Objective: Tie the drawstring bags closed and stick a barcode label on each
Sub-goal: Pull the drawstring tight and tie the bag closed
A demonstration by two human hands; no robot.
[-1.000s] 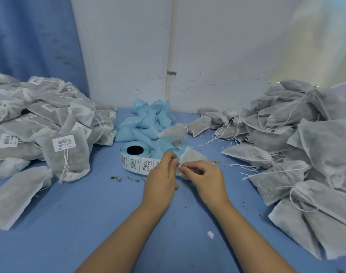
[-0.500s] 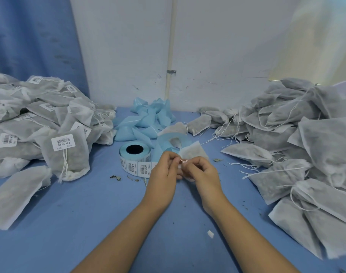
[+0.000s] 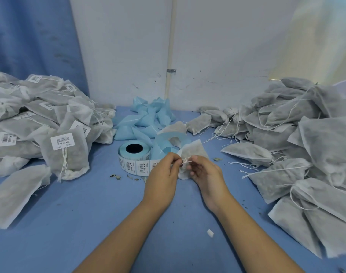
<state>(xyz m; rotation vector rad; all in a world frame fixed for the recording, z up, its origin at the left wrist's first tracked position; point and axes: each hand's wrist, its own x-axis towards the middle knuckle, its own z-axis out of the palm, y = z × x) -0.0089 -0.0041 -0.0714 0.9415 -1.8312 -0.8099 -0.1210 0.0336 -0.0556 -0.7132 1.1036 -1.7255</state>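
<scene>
A small white drawstring bag [image 3: 193, 151] of dried herbs lies at the table's middle, its neck towards me. My left hand [image 3: 164, 174] and my right hand [image 3: 205, 174] meet at that neck. Each pinches a strand of the white drawstring [image 3: 185, 160], which forms a small loop between my fingertips. Just behind my left hand stands the roll of barcode labels [image 3: 133, 152], its strip of printed labels trailing towards the bag. My fingers hide the bag's lower edge.
A heap of tied, labelled bags [image 3: 42, 123] fills the left side. A bigger heap of unlabelled bags [image 3: 298, 142] with loose strings covers the right. Crumpled blue backing strip [image 3: 146, 119] lies against the white wall. Herb crumbs [image 3: 115, 176] dot the blue table [image 3: 89, 213].
My hands have lifted slightly and drawn together at the bag's neck, working the string into a small loop. The bag has tipped up a little between them.
</scene>
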